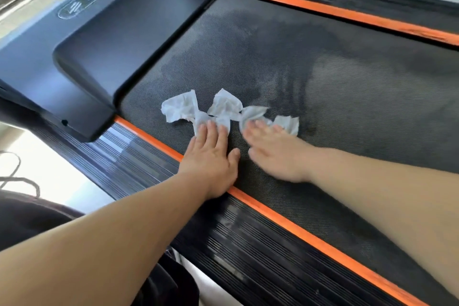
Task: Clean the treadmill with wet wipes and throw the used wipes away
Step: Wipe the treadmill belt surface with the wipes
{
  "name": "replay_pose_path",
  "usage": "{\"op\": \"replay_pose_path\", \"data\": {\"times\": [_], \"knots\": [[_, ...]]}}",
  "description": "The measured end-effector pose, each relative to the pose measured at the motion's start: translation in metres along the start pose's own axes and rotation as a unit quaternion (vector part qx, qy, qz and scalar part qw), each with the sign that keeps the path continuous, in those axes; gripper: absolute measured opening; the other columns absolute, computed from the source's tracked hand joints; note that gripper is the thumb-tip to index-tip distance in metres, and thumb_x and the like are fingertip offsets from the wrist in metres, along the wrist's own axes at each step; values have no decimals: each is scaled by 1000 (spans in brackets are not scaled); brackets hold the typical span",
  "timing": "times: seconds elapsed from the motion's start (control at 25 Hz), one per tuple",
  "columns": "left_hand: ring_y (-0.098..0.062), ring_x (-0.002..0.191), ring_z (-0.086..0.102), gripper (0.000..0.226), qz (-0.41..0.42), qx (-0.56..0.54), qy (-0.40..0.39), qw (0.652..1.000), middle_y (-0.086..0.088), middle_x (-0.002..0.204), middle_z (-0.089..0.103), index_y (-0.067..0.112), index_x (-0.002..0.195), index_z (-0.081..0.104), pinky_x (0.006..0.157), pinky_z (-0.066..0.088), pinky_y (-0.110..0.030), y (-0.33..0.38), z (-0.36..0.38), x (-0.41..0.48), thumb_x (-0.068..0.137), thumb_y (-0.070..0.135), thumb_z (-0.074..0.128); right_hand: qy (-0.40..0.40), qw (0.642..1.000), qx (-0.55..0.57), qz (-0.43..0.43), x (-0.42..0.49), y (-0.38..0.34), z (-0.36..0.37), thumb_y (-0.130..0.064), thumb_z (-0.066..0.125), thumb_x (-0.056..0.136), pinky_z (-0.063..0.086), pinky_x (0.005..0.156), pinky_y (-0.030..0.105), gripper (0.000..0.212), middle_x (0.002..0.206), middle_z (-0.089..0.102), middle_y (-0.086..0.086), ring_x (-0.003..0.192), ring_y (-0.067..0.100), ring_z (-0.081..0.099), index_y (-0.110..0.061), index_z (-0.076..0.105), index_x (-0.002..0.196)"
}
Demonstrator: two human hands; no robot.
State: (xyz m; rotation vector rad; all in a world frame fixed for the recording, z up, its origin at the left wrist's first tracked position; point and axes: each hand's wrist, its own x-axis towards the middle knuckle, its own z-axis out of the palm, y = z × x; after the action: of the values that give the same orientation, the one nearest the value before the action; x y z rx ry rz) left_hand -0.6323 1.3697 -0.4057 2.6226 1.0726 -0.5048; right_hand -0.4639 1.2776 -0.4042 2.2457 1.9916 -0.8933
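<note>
The treadmill's black textured belt [323, 87] carries two crumpled white wipes, the left wipe [180, 107] and the right wipe [285, 123], side by side near its orange-striped near edge [298, 231]. The left hand [211, 156] presses flat on one. The right hand [273, 154], blurred, lies flat on the other.

Your left wipe [180, 108] & right wipe [285, 123], both white & crumpled, lie side by side on the treadmill [260, 251] belt [310, 77]. It's black, textured, w/ damp streaks. They're nr its front cover [129, 32] & near-side orange strip [298, 231].
</note>
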Motion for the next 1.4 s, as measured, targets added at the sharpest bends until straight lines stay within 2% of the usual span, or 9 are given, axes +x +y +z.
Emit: {"op": "replay_pose_path", "data": {"times": [0.2, 0.4, 0.6, 0.76, 0.84, 0.96, 1.12, 1.24, 1.4], "knots": [[-15, 156, -16, 65, 147, 65, -18, 987, 4, 169, -15, 26, 163, -6, 127, -6, -40, -6, -2, -13, 106, 44, 21, -20, 999, -4, -46, -58, 14, 12, -42, 22, 109, -8, 127, 34, 59, 165, -16, -17, 151, 0, -20, -30, -1, 162], [-21, 156, -16, 69, 10, 49, -29, 998, -4, 170, -17, 19, 162, -11, 127, -6, -43, -8, -6, -20, 106, 46, 20, 24, 948, 62, 312, -68, 66, 14, -58, 8, 102, -5, 127, 46, 72, 169, -18, 1, 155, 17, -20, -21, -5, 162], [-15, 157, -12, 62, 287, 69, -68, 953, 2, 171, -7, 25, 164, 0, 127, -5, -38, 27, -6, -43, 109, 38, 27, 36, 990, 117, 69, -90, -4, 34, -40, 22, 109, 1, 128, 38, 59, 169, 4, -7, 157, 15, -3, -17, 13, 163], [-17, 157, 3, 56, 123, 20, -11, 992, 1, 171, 1, 21, 162, 14, 125, 3, -35, 5, -8, -29, 109, 37, 25, -27, 997, 65, 17, -109, 25, 30, -43, 19, 109, -10, 127, 34, 56, 165, -12, -19, 150, -2, -20, -32, 4, 162], [-19, 158, -5, 62, 22, 42, 5, 999, -1, 171, -7, 18, 163, 3, 128, 1, -40, 9, -1, -27, 108, 41, 18, 8, 991, 43, 126, -109, 47, 29, -46, 16, 108, -10, 126, 39, 59, 169, -9, -12, 153, 5, -17, -28, 6, 163], [-18, 158, -5, 61, 184, 42, -19, 982, -1, 172, -1, 18, 163, 6, 127, -1, -40, 39, 6, -34, 109, 38, 24, 76, 915, 82, 386, -94, 54, 31, -50, 4, 102, 2, 124, 52, 69, 171, 0, 3, 157, 20, -2, -16, 15, 162], [-13, 156, -12, 62, 243, 61, -39, 967, -1, 171, -10, 19, 164, 2, 127, -6, -33, 33, -1, -29, 109, 38, 25, 99, 979, 89, 154, -88, -10, 53, -50, 1, 96, 10, 124, 55, 73, 159, 30, 5, 150, 27, 21, -13, 37, 149], [-18, 155, -19, 66, 65, 51, -44, 996, -5, 169, -19, 15, 162, -8, 127, -7, -36, 21, -3, -22, 108, 46, 14, 5, 996, 90, 2, -107, -26, 56, -44, 14, 109, -10, 127, 38, 58, 169, -3, -15, 154, 3, -15, -26, 13, 163], [-21, 155, -20, 67, 203, 105, -70, 971, -8, 169, -16, 11, 162, -7, 127, -5, -39, 52, 6, -33, 109, 43, 18, -19, 1000, 2, 4, -106, 26, 40, -58, 3, 99, -7, 127, 34, 68, 164, -13, -20, 150, -2, -21, -31, 5, 162]]}}
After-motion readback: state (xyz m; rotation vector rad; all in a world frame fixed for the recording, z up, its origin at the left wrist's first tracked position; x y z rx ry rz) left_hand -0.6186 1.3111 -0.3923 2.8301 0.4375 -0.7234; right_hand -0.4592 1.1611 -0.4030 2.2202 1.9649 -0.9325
